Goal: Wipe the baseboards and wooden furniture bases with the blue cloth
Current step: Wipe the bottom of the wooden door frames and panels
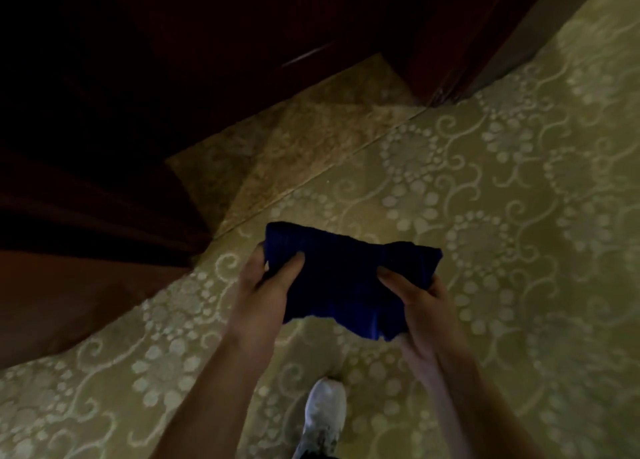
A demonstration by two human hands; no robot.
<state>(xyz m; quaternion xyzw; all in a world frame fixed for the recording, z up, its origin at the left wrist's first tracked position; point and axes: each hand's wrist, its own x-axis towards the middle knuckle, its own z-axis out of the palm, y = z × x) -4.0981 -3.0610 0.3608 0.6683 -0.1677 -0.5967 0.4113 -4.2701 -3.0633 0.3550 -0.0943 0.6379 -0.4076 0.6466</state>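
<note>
Item: blue cloth (346, 278), folded, hanging above patterned carpet (502, 181). Left hand (266, 285) & right hand (412, 296) are pinching opposite ends, thumbs on top. Likely soft, light, floppy (sagging betw. grips); best gripped bunched. Dark wooden furniture base (104, 216) is waiting nearby, unwiped.

Cloth (346, 278) between hands — furniture base (86, 216) left, shoe (323, 417) below

The floor is a green-gold carpet (502, 188) with pale swirls and dotted flowers. A plainer brownish floor patch (304, 136) sits past a thin seam. Dark red-brown wooden furniture (104, 167) fills the top and left. The light is dim.
</note>
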